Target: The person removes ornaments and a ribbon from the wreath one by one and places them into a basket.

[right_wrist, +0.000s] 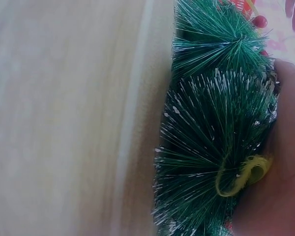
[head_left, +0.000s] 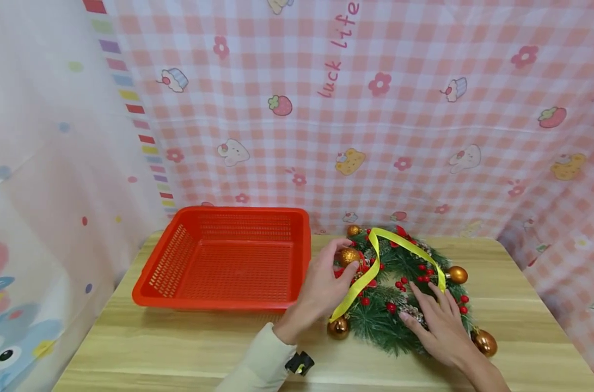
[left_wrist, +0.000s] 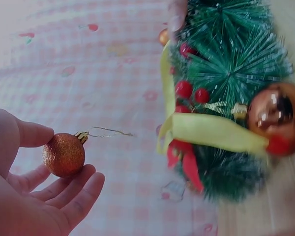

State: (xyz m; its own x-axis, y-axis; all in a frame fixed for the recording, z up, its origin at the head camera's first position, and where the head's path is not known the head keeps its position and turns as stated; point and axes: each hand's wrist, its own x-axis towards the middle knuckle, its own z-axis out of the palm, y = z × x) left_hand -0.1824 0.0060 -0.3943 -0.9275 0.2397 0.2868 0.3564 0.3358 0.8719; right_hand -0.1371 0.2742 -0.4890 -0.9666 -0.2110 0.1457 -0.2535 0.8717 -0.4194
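My left hand pinches a glittery orange-gold Christmas bauble between thumb and fingers. From the bauble's gold cap a thin loop of thread sticks out toward the wreath in the left wrist view. The green Christmas wreath lies on the table, dressed with red berries, pinecones and a yellow ribbon across it. On the wreath's near right part rests my right hand, fingers spread and nearly straight. In the right wrist view it lies along the snow-tipped needles, close to a curled yellow strand.
Left of the wreath stands a red plastic basket with slotted sides. Shiny baubles hang at the wreath's edge, one at the front left and another at the front right. A pink checked cloth covers the wall behind the wooden table.
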